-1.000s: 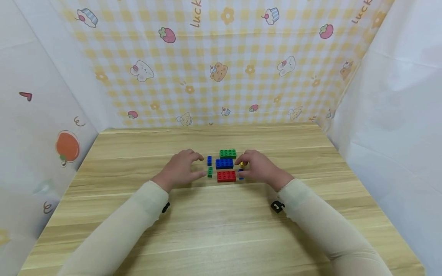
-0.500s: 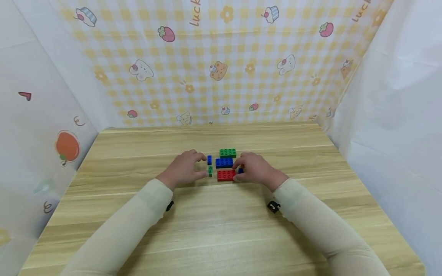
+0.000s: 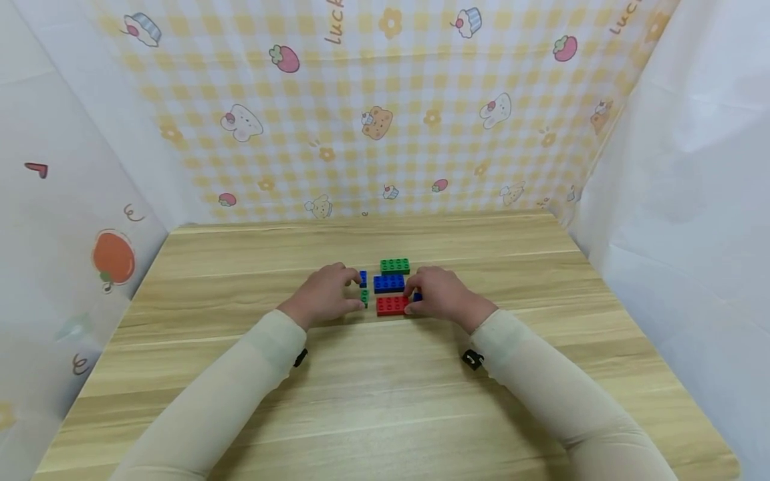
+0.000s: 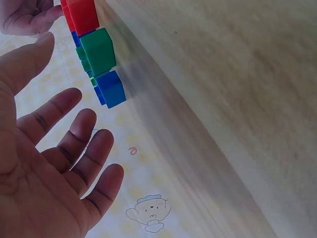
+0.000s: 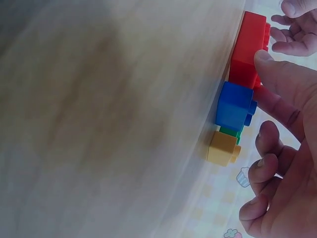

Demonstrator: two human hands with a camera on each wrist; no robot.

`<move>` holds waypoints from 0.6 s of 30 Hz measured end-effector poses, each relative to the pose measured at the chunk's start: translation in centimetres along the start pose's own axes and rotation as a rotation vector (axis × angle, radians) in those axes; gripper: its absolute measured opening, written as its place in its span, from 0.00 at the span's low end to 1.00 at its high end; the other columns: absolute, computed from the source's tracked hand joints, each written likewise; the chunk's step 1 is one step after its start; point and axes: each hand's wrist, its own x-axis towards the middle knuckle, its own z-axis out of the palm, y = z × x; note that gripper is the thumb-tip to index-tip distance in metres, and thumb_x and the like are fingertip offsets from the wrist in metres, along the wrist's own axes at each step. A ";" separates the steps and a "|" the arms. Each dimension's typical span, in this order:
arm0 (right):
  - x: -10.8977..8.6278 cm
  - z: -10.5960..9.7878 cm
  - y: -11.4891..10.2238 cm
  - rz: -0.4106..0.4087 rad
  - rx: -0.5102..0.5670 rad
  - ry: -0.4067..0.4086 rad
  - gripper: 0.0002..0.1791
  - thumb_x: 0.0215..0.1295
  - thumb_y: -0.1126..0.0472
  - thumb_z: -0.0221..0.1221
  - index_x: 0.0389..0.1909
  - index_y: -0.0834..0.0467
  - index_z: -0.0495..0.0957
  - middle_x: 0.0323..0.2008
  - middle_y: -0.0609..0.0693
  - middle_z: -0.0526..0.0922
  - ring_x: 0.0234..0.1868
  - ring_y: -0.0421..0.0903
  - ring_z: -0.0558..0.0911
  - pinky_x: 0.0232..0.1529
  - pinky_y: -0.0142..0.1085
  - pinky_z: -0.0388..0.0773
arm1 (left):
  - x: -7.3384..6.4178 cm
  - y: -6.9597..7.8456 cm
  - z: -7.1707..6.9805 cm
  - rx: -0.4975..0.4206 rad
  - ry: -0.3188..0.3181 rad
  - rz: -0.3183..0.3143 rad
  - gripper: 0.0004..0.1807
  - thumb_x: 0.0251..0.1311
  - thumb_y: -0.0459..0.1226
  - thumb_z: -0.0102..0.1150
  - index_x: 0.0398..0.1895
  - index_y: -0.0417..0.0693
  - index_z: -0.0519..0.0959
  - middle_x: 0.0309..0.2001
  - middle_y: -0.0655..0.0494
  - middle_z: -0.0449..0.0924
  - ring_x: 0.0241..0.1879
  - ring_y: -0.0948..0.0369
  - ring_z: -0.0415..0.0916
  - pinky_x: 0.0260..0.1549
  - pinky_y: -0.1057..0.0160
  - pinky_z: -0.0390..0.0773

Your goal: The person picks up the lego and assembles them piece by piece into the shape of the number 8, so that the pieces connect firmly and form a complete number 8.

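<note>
Several toy building bricks lie on the wooden table in a loose cluster. My left hand is at the left side, its thumb and forefinger apart beside the small green brick and small blue brick. In the left wrist view its fingers are spread and relaxed. My right hand reaches over the cluster's right end. Its thumb overlaps the end of the long red brick, with the forefinger behind. A second small blue brick and a small yellow brick sit near that hand, the yellow one hidden in the head view.
A long blue brick and a long green brick lie behind the red one. The wooden table ends at a yellow checked cloth at the back. White sheets hang at both sides.
Both hands have moved inward toward the bricks, the left to the right and the right to the left. The right hand now covers the yellow brick. The bricks keep their arrangement.
</note>
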 end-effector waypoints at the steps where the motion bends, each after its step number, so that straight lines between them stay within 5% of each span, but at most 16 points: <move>1: 0.0 0.0 0.0 0.005 0.003 -0.004 0.12 0.63 0.49 0.76 0.42 0.49 0.88 0.38 0.46 0.83 0.37 0.46 0.75 0.38 0.40 0.73 | 0.1 0.0 0.0 0.001 -0.001 -0.002 0.26 0.66 0.49 0.72 0.63 0.48 0.81 0.57 0.49 0.79 0.57 0.50 0.77 0.60 0.48 0.78; 18: 0.6 -0.2 -0.1 0.043 0.013 -0.066 0.10 0.65 0.50 0.74 0.41 0.49 0.86 0.38 0.44 0.84 0.36 0.45 0.77 0.39 0.40 0.75 | 1.6 1.1 0.4 0.054 -0.057 -0.061 0.21 0.66 0.44 0.73 0.59 0.49 0.83 0.51 0.50 0.80 0.44 0.52 0.74 0.54 0.50 0.79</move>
